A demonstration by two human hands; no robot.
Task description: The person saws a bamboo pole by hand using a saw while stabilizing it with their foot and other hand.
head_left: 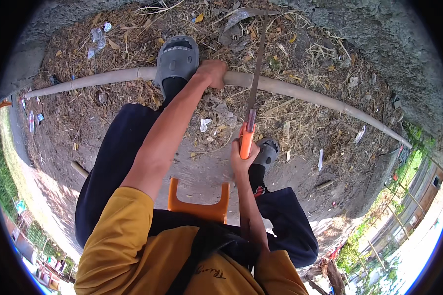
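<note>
A long pale bamboo pole lies crosswise on the littered ground in front of me. My left hand is wrapped round it, just right of my grey clog, which presses on the pole. In my right hand is the orange handle of a handsaw. Its long, dark, narrow blade points away from me and crosses the pole a little right of my left hand. Whether the teeth have cut into the bamboo I cannot tell.
An orange plastic stool is beneath me. My other clog rests on the ground beside my right hand. A rough grey concrete wall bounds the far side. Dry straw, leaves and plastic scraps litter the dirt. A short stick lies at left.
</note>
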